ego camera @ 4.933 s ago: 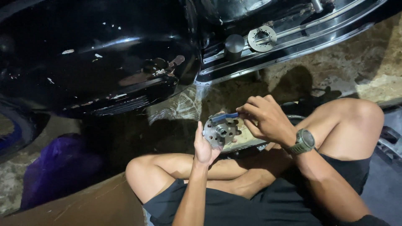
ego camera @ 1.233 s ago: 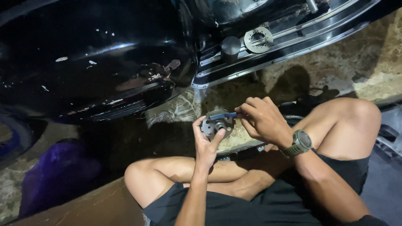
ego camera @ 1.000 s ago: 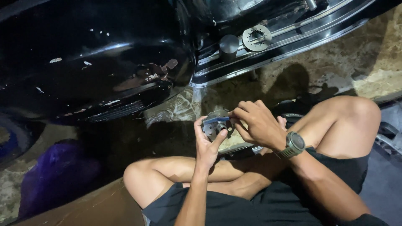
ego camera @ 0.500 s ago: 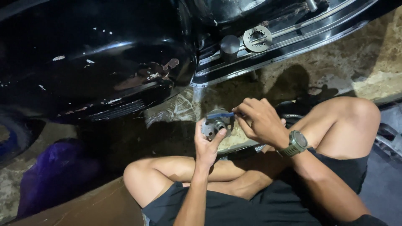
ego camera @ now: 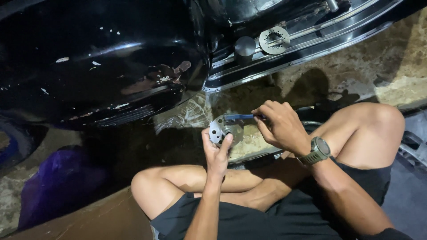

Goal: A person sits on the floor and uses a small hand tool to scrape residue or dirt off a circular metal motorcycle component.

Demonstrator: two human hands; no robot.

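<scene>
My left hand [ego camera: 217,153] grips a round grey metal part with holes [ego camera: 219,127], holding it upright above my crossed legs. A blue-handled tool [ego camera: 238,118] lies across the top of that part, and my right hand [ego camera: 279,126] is closed on its handle. A watch with a green strap [ego camera: 316,152] sits on my right wrist. I am seated on the ground beside a black motorcycle body [ego camera: 102,66].
A toothed metal ring [ego camera: 274,40] and a dark round cap [ego camera: 245,46] rest on the motorcycle's chrome-edged footboard [ego camera: 311,42]. A purple bag [ego camera: 58,182] lies at the lower left. A brown board [ego camera: 106,218] sits by my left knee. Stony ground lies beyond.
The metal part and both hands have stayed near the same spot over my legs. The blue tool's handle has shifted slightly, with my right hand pulled a bit to the right.
</scene>
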